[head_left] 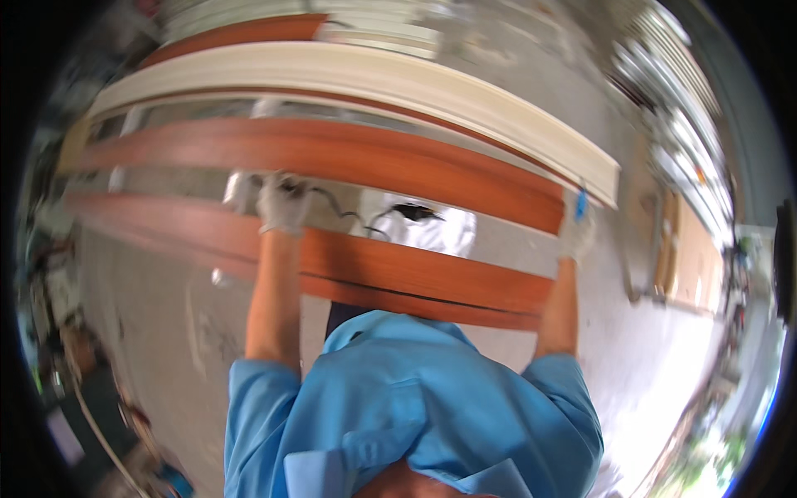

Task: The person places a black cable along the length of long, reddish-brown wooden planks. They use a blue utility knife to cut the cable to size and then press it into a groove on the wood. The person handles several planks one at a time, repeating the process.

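Two long reddish-brown wood-look boards lie across my front, the middle board [398,172] and the nearer board [432,282]. My left hand [284,206], in a whitish glove, is curled at the near edge of the middle board. A dark patch shows at its fingers; blur hides whether this is a held thing or dirt. My right hand [576,236], also gloved, is closed around a slim blue object [581,204] of unclear kind, beside the boards' right ends. Beyond the middle board runs a long cream moulded profile [374,73].
Between the boards a white sheet or bag [448,232] carries something dark, and a black cable [332,202] winds near it. Another reddish-brown board [241,38] lies at the far left. Long pale profiles [672,83] are stacked far right, above cardboard [693,257] on the grey floor.
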A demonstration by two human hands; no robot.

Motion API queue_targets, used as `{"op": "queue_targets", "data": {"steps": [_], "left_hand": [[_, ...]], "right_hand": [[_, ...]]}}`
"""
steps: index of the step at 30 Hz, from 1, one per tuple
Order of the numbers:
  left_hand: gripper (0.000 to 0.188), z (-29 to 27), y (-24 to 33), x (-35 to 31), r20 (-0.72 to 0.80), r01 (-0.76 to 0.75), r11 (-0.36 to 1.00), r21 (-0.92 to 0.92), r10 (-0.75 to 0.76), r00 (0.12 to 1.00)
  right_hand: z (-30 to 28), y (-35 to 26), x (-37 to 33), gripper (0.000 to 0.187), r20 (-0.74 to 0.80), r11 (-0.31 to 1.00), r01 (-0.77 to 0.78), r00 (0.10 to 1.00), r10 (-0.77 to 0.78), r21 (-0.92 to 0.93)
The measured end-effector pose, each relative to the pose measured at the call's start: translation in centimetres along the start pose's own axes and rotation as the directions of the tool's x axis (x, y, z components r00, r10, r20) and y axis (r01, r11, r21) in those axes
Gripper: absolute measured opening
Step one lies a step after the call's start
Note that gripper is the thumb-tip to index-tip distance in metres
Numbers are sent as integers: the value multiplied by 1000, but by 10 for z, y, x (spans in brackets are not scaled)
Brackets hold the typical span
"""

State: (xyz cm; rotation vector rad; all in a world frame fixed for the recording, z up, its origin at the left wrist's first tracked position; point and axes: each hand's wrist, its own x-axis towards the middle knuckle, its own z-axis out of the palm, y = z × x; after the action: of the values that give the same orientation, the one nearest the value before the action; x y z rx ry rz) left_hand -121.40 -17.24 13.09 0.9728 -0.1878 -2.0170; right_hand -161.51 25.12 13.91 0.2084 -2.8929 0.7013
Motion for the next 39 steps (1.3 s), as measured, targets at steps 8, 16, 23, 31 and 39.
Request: {"op": "queue_targets", "data": {"steps": [8,16,23,31,39], "left_hand": [[34,-14,-7,24,-248,0,997,74,18,968],[45,-13,4,23,-304,35,999,38,-22,953],[48,-23,7,33,-252,19,997,76,1,968],[50,-34,14,45,-238,11,993,118,17,971],[49,-22,11,41,-325,14,992,129,29,945]], "right_hand": [[-18,-54,-7,79,197,977,165,971,-137,-134],[-11,-51,-11,64,151,977,173,976,-153,-122],[-10,-48,-4,55,248,993,117,963,-107,-26],[-10,-45,7,57,431,991,-62,903,4,121],[-16,-48,12,47,426,995,49,901,-83,91]]}}
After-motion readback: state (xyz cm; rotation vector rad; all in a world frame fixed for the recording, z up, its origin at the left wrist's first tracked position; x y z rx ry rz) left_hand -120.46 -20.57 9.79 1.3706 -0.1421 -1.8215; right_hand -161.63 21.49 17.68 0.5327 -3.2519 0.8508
